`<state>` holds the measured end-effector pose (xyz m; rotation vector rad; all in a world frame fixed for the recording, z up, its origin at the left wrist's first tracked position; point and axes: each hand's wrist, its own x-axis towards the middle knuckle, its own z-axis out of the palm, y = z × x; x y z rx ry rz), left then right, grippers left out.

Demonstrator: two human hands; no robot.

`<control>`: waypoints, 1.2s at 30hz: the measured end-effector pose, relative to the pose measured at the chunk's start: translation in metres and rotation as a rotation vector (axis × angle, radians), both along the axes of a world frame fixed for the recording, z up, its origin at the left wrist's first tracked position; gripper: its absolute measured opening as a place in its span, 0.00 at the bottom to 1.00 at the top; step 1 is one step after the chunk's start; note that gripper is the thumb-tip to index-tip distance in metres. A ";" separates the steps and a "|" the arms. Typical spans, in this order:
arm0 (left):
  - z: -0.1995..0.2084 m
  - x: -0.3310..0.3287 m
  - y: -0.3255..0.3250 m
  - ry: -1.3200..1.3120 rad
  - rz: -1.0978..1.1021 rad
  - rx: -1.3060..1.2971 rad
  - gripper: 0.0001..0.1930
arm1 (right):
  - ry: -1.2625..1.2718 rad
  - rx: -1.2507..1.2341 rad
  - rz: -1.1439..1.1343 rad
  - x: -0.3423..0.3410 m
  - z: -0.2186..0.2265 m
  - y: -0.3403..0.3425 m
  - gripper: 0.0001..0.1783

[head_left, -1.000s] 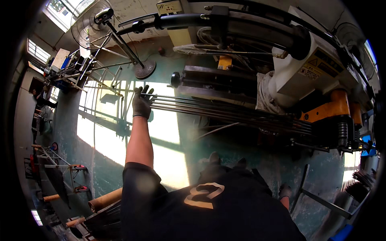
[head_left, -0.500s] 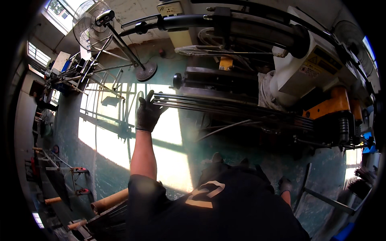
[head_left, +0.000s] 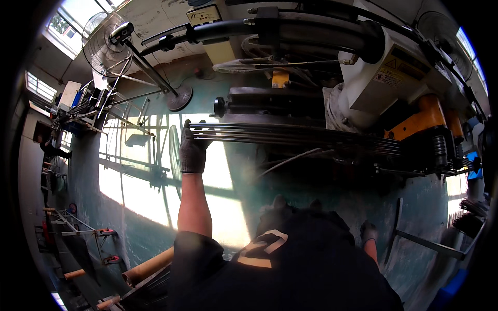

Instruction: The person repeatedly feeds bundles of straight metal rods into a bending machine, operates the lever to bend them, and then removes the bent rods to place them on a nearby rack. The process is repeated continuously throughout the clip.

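Observation:
My left hand (head_left: 192, 154), in a dark knitted glove, reaches forward to the left ends of a bundle of long thin metal rods (head_left: 270, 135). Its fingers close about these ends, with a few fingertips showing past the upper rods. The bundle runs to the right alongside a dark machine bed (head_left: 280, 103), and its far ends are lost among dark machine parts. Down by my right side hangs my right hand (head_left: 368, 231), also gloved and away from the rods. Its fingers are too small and dark to make out.
Beyond the rods stands a machine with a white housing (head_left: 384, 78) and orange arm (head_left: 423, 122). A pedestal fan (head_left: 179, 98) is at far left. Wheeled frames (head_left: 96, 233) and a brown tube (head_left: 148, 267) lie at left; a metal frame (head_left: 430, 244) is at right.
My left hand has gone from spread fingers to a closer hold at the rod ends. The whole view has shifted slightly. My right hand still hangs at my side.

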<state>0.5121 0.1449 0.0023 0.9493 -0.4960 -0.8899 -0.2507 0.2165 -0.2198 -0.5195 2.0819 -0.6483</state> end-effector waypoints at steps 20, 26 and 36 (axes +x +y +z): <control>-0.011 0.033 0.012 -0.164 -0.338 0.181 0.23 | 0.314 0.028 0.447 0.012 -0.006 -0.052 0.19; -0.023 0.020 0.016 0.253 -0.439 -0.318 0.30 | 0.791 0.021 1.122 -0.034 -0.083 -0.119 0.18; -0.164 -0.256 -0.023 -0.715 0.181 0.541 0.20 | 0.763 -0.344 1.089 -0.136 -0.108 -0.201 0.20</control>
